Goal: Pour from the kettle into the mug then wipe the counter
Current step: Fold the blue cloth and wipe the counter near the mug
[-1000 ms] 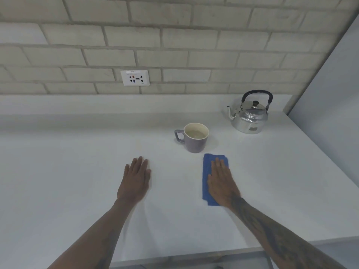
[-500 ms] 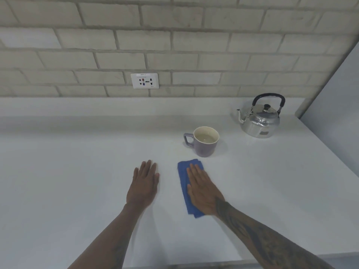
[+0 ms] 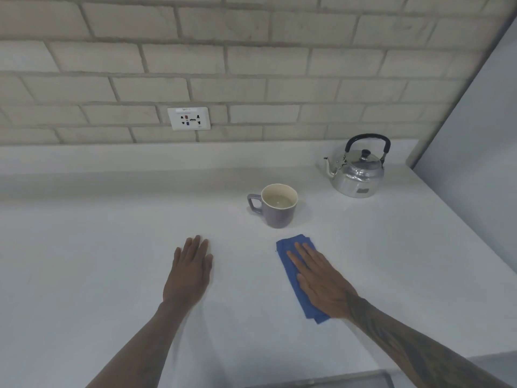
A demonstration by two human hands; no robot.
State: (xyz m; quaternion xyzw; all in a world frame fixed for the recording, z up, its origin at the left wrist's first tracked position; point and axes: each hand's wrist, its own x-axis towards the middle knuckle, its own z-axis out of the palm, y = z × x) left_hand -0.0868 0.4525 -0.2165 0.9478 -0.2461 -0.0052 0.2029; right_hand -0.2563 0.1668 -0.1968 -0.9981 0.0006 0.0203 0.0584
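Right hand (image 3: 321,281): lay flat, fingers straight and slightly spread, pressing a folded blue cloth (image 3: 292,271) onto the white surface (image 3: 112,261).
Left hand (image 3: 190,273): rested palm down, fingers together.
Mug (image 3: 278,205): upright just beyond the cloth, holding liquid.
Kettle (image 3: 358,169): stood at the far right.

Ahead of your hands you have a pale brick wall (image 3: 251,65) with grey mortar lines. A white power socket (image 3: 188,118) sits in it, up beyond your left hand. Off past your right hand a plain grey panel (image 3: 481,141) closes the corner.
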